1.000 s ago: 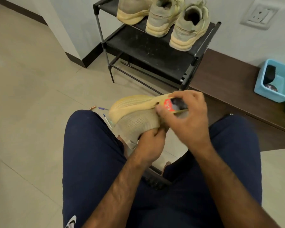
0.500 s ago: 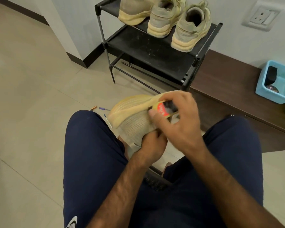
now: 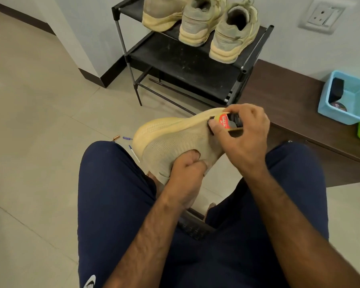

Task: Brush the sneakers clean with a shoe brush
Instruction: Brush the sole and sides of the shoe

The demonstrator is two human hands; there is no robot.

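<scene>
Over lap: sneaker (image 3: 175, 142).
Our left hand (image 3: 185, 175) gripped its collar, fingers curled inside; our right hand (image 3: 245, 140) clenched the shoe brush (image 3: 227, 122) at the sole. We judged the knit soft, light.

Both legs are in plain navy-blue bottoms (image 3: 116, 204), smooth knit. There's a white printed logo (image 3: 89, 282) on the left leg, cut off by the bottom edge. Forearms (image 3: 150, 235) are bare and hairy, with no sleeve in shot; left hand (image 3: 187, 173) and right hand (image 3: 245, 140) are bare too.
</scene>
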